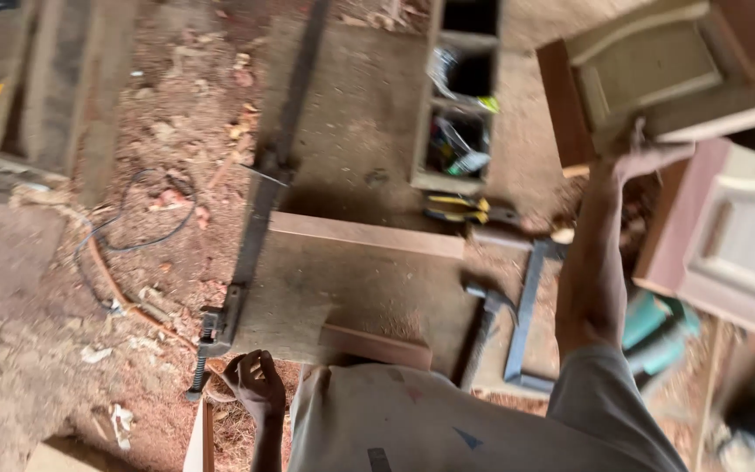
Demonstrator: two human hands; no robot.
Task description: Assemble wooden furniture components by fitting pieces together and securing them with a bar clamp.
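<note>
My right hand [648,157] reaches far forward on an outstretched arm and grips the lower edge of a raised-panel wooden door [657,70] at the upper right. My left hand [255,383] hangs low beside my light shirt, fingers curled in a loose fist with nothing clearly in it. It is just right of the screw end of a long steel bar clamp [259,218] that lies along the left edge of a dusty workbench board [351,288]. A thin wooden strip [206,437] stands below that hand.
On the bench lie a wood batten [364,234], a reddish block [377,346], a hammer [485,310], a steel square [524,319] and yellow-handled pliers [460,208]. A compartmented wooden toolbox [460,105] sits behind. A second panel door [736,240], green power tool [657,328], floor cable [141,236].
</note>
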